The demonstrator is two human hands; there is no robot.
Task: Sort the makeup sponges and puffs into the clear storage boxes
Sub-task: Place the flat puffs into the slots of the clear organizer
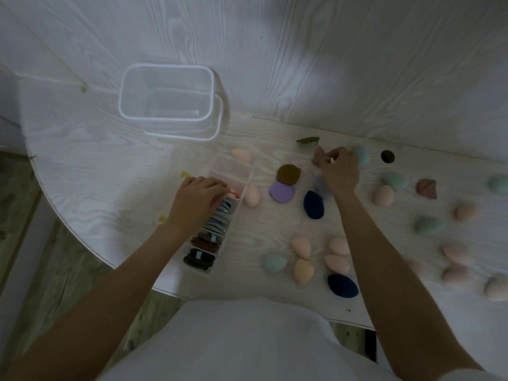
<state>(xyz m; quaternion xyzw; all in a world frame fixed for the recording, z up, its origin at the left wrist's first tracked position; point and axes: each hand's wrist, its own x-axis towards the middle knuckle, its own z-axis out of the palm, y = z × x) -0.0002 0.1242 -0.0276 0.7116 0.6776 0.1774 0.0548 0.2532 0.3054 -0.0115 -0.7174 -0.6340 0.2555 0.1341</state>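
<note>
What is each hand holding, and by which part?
The right hand pinches a dusty-pink puff by its edge. The left hand pinches a pink puff by its edge over the divided clear box.

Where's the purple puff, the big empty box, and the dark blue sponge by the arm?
purple puff (pixel 281 191), head view, middle of its flat face
big empty box (pixel 124 86), head view, left rim
dark blue sponge (pixel 314 204), head view, middle of its rounded body
</note>
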